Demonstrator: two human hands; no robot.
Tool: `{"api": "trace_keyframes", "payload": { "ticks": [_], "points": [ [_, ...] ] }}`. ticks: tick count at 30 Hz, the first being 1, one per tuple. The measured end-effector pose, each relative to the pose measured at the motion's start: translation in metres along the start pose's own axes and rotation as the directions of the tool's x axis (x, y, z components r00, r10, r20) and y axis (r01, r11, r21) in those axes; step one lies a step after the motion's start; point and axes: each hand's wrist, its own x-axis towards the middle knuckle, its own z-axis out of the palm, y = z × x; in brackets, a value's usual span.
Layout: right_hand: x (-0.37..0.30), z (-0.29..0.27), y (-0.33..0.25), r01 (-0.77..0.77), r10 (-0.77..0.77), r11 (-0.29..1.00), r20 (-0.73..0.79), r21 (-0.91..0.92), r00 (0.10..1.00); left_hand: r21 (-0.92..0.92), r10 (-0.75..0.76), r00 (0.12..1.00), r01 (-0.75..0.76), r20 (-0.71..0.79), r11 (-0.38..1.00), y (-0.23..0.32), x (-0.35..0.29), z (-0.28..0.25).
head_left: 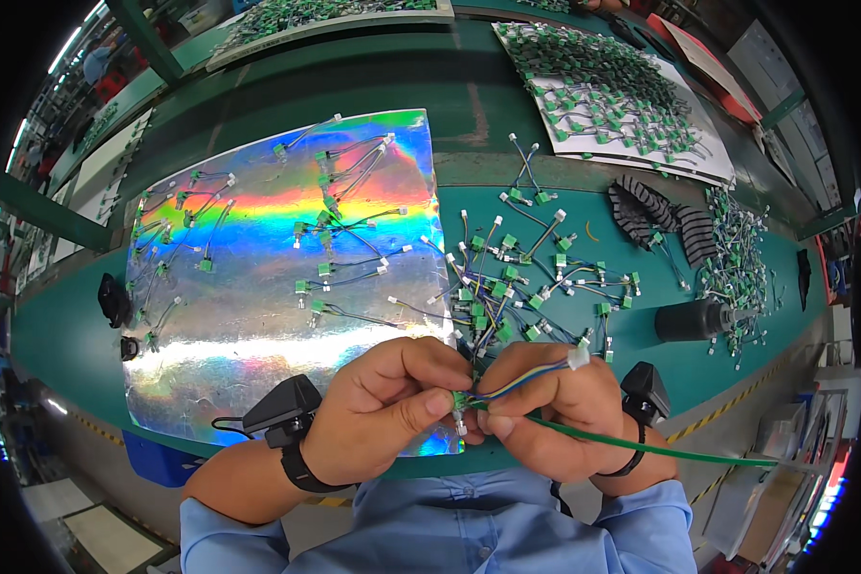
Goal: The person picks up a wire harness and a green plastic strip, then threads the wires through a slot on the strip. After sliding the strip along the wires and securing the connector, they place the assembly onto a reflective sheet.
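Note:
My left hand (378, 407) is closed, thumb and fingertips pinching a small green circuit board (460, 400) close to my body. From that board a bundle of coloured wires (521, 380) runs right across the fingers of my right hand (574, 416), ending in a white plug (579, 358). My right hand is also closed, its thumb and forefinger gripping a long thin green stick (660, 450) that slants off to the right. The stick's tip meets the board, partly hidden by my fingers. A small metallic part (460, 423) shows below the board.
Shiny holographic sheet (258, 325) on the green table holds several wired boards. A loose pile of them (507, 287) lies ahead of my hands. To the right are a black bottle (689, 320), striped cloth (641, 210) and another heap (737, 258). Farther back stands a loaded white board (593, 124).

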Motion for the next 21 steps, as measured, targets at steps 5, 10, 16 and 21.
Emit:
{"api": "trace_keyframes", "payload": {
  "ticks": [5, 10, 16, 21],
  "points": [
    [0.0019, 0.0028, 0.0010, 0.001, -0.001, 1.000, -0.011, -0.013, 1.000, -0.208, -0.097, 0.995, 0.092, -0.013, 0.974, 0.0020, 0.0013, 0.0028],
    [0.0027, 0.0037, 0.0032, 0.018, -0.017, 0.992, -0.014, 0.123, 1.000, -0.305, -0.155, 0.988, 0.149, 0.002, 0.941, 0.0050, 0.0012, 0.0036],
    [0.0016, 0.0048, 0.0002, 0.019, -0.015, 0.994, -0.043, 0.107, 0.999, -0.346, -0.164, 0.986, 0.154, 0.001, 0.925, 0.0061, 0.0021, 0.0027],
    [0.0034, 0.0051, 0.0010, 0.083, -0.088, 0.991, -0.046, -0.102, 0.995, -0.288, -0.163, 0.986, 0.146, -0.036, 0.947, 0.0056, 0.0024, 0.0033]
  ]
}}
